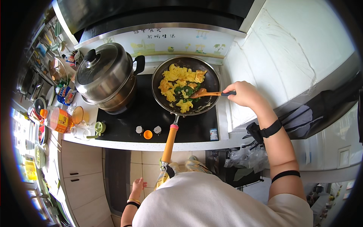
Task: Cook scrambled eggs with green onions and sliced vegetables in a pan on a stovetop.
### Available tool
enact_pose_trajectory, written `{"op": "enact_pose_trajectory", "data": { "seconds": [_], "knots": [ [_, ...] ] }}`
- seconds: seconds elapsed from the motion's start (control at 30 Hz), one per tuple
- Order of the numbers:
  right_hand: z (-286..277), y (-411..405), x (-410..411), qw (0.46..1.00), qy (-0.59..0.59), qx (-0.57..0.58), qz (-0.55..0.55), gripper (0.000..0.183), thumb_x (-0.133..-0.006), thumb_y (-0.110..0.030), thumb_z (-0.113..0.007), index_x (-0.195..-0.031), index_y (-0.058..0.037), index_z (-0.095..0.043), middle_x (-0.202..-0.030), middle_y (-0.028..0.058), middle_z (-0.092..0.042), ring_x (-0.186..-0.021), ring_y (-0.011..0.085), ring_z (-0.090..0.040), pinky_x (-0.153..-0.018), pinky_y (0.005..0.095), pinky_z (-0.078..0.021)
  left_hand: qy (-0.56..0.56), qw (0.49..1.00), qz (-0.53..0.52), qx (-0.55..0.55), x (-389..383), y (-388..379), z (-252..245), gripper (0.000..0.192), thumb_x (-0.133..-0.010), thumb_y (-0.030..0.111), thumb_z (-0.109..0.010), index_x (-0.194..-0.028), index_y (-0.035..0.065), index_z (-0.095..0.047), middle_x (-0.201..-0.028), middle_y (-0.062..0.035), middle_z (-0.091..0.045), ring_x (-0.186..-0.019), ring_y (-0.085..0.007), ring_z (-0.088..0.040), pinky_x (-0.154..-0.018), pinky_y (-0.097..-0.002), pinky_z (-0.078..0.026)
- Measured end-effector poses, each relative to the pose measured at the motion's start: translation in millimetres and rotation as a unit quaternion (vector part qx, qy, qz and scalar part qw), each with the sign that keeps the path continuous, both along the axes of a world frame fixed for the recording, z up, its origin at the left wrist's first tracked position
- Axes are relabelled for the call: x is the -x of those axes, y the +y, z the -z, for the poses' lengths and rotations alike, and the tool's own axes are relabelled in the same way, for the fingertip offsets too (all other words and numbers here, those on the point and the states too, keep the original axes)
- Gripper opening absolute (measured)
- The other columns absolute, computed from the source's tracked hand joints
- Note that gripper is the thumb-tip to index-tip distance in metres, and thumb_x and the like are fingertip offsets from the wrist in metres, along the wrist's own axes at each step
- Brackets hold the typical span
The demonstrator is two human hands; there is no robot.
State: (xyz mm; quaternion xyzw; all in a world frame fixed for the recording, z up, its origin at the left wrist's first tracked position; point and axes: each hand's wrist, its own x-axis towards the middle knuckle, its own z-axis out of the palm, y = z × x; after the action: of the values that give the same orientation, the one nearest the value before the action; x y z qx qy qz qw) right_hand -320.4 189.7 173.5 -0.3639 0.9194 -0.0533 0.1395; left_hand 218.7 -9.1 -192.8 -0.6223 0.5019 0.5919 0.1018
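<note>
My right hand grips the dark handle end of a wooden spatula. Its blade rests among green chopped leaves in a frying pan. Pieces of yellow scrambled egg lie around the greens, mostly on the pan's far and left sides. The pan sits on a black cooktop, and its orange-brown handle reaches over the counter edge towards my body. Low at my left side hangs my left hand, holding nothing, with its fingers loosely curled and partly apart.
Left of the pan stands a large lidded steel steamer pot. Control knobs line the cooktop's front. An oil jug and jars crowd the left counter. A range hood overhangs the back, and a marbled wall closes the right.
</note>
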Motion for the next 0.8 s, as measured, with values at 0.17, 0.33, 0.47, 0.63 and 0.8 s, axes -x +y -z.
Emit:
{"op": "enact_pose_trajectory", "data": {
  "seconds": [0.17,0.33,0.47,0.63,0.8],
  "knots": [
    [-1,4,-1,1.000,0.008,0.009,-0.012,0.023,-0.077,-0.016,-0.063,-0.098,-0.0186,-0.072,-0.093,0.0082,-0.069,-0.087,0.0268,-0.065,-0.078,0.0354,-0.0516,-0.007,1.000,0.002,0.001,4,5,-5,0.038,-0.096,0.032,-0.050,-0.114,-0.0018,-0.055,-0.085,-0.0096,-0.069,-0.065,-0.0136,-0.064,-0.053,-0.0255,-0.045],
    [0,-15,-2,0.999,-0.011,0.030,-0.016,0.024,-0.077,-0.017,-0.063,-0.098,-0.0194,-0.072,-0.094,0.0084,-0.069,-0.089,0.0270,-0.064,-0.078,0.0357,-0.0516,0.002,1.000,-0.001,0.001,4,8,-1,0.039,-0.095,0.032,-0.050,-0.115,-0.0016,-0.055,-0.086,-0.0098,-0.070,-0.066,-0.0145,-0.064,-0.054,-0.0261,-0.045],
    [13,-29,0,0.999,0.008,0.036,-0.034,0.024,-0.077,-0.018,-0.062,-0.099,-0.0197,-0.072,-0.094,0.0082,-0.069,-0.089,0.0274,-0.064,-0.078,0.0359,-0.0517,-0.002,1.000,-0.001,0.005,0,13,0,0.039,-0.095,0.033,-0.050,-0.115,-0.0005,-0.055,-0.086,-0.0094,-0.070,-0.067,-0.0149,-0.065,-0.056,-0.0266,-0.046],
    [24,-39,-4,0.998,0.018,0.044,-0.033,0.025,-0.077,-0.019,-0.063,-0.100,-0.0211,-0.072,-0.093,0.0079,-0.069,-0.089,0.0278,-0.065,-0.078,0.0364,-0.0516,-0.019,1.000,0.011,0.000,-3,13,-12,0.038,-0.095,0.034,-0.050,-0.114,0.0005,-0.057,-0.086,-0.0088,-0.070,-0.068,-0.0148,-0.065,-0.056,-0.0269,-0.046],
    [30,-43,-12,0.997,0.029,0.060,-0.031,0.026,-0.077,-0.021,-0.063,-0.101,-0.0227,-0.072,-0.093,0.0077,-0.069,-0.089,0.0271,-0.065,-0.079,0.0364,-0.0517,-0.018,1.000,0.001,0.002,-15,5,-3,0.036,-0.095,0.033,-0.050,-0.109,0.0003,-0.058,-0.085,-0.0087,-0.070,-0.068,-0.0143,-0.065,-0.056,-0.0271,-0.047]
  ]
}}
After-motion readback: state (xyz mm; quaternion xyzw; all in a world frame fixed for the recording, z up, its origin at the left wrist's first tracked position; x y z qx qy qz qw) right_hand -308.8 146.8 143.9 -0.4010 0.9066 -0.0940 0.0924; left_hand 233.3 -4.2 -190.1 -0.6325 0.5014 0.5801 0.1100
